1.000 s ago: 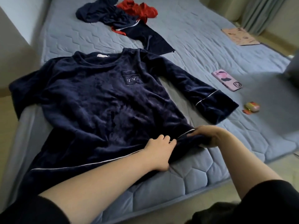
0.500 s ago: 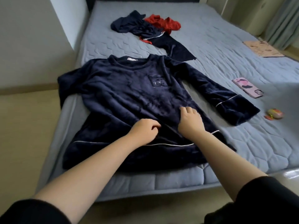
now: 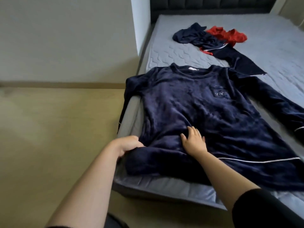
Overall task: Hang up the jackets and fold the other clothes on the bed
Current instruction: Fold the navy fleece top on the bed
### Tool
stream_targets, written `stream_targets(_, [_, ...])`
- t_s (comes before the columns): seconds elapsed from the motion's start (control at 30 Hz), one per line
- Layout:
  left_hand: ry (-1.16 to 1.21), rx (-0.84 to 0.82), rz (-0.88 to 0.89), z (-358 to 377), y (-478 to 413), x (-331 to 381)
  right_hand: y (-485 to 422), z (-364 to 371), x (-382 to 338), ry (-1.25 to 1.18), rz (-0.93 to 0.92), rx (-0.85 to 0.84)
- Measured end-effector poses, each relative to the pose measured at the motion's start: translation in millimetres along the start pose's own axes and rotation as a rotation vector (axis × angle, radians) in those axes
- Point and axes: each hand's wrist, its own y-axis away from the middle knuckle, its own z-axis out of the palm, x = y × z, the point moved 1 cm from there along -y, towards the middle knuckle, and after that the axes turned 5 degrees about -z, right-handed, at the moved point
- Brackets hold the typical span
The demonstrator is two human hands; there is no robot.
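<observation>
The left hand [image 3: 130, 145] sits at the lower centre of the frame, at the side edge of the navy top [image 3: 205, 112]. Its fingers curl into a bunched fold of fabric near the hem; the fingertips are hidden under the cloth, so it reads as a grip on that corner. Just to the right of it, the right hand [image 3: 194, 140] lies flat on the body of the top with fingers spread, pressing and holding nothing.

The navy top is spread front-up on the near part of the bed [image 3: 172, 53]. Its long axis runs from the white-piped hem at the lower right of the frame up to the collar at centre. The hands are therefore at the hem end, with the rest of the garment stretching away from them toward the upper frame.

One sleeve [image 3: 130, 89] droops off the mattress edge at left centre, toward the floor [image 3: 49, 129], and lies on the left hand's side. The other sleeve runs out past the right edge of the frame, closer to the right hand.

The next fold probably turns on that left edge. The left hand is the nearer one to bring the side and the hanging sleeve inward across the body, while the flat right hand can mark the crease.

Farther up the bed, a crumpled dark garment [image 3: 194, 35] and a red garment [image 3: 228, 34] lie touching, not yet folded.
</observation>
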Motion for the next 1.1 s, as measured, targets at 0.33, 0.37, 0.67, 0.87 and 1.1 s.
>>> stream_targets(0.33, [-0.13,0.4,0.127,7.5,-11.1,-0.8,18.2,9.3,-5.1,0.265,-0.104,0.049])
stream_targets(0.37, [-0.236,0.408,0.113,11.6,-16.5,-1.4,19.3,9.5,-5.1,0.311,-0.112,0.022])
stream_targets(0.67, [0.214,0.541,0.331,-31.3,-73.4,33.9,-39.2,-14.7,-63.2,0.269,-0.235,0.215])
stream_targets(0.87, [0.829,0.362,0.298,-47.8,-138.9,77.1,-134.0,-0.9,-104.1,0.2,-0.273,0.186])
stream_targets(1.1, [1.465,-0.027,0.372,-95.7,-172.5,104.4,-175.4,47.7,-98.8,0.259,-0.189,0.176])
